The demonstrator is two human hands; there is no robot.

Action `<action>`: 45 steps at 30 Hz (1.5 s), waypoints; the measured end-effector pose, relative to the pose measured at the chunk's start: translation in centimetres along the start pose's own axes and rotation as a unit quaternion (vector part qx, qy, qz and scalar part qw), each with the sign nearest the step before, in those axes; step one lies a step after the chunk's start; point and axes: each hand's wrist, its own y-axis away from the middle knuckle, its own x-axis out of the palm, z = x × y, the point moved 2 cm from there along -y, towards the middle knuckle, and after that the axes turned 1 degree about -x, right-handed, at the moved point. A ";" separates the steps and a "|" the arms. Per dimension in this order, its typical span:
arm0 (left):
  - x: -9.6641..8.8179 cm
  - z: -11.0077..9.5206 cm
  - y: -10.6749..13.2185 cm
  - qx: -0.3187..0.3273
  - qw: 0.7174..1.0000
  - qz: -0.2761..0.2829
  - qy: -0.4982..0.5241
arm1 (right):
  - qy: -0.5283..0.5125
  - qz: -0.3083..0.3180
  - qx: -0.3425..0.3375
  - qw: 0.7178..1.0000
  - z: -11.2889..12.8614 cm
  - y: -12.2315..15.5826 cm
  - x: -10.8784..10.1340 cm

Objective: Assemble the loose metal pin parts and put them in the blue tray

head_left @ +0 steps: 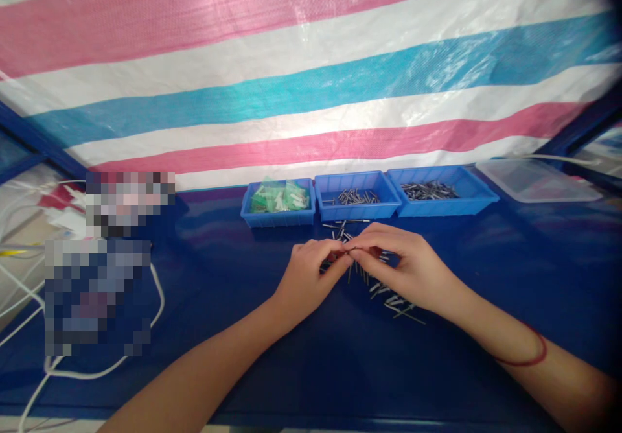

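Observation:
Over the middle of the table, my left hand [308, 268] and my right hand [413, 264] meet fingertip to fingertip. Both are closed in a pinch on a small, thin dark pin [350, 249]; the fingers cover most of it, so its exact kind is unclear. Beneath and around the hands lies a loose pile of thin metal pins [396, 300], some silver and some darker. My right hand hides part of that pile.
Behind the hands stand three blue trays in a row: the left tray [279, 220] holds green and white pieces, the middle tray [357, 212] and right tray [449, 209] hold metal pins. A clear plastic lid [539, 183] lies at right. White cables [158, 290] run along the left.

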 end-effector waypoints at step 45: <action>0.3 0.6 0.2 0.152 0.931 0.060 -0.327 | 0.309 -0.032 -0.004 0.950 -2.7 -0.6 -2.2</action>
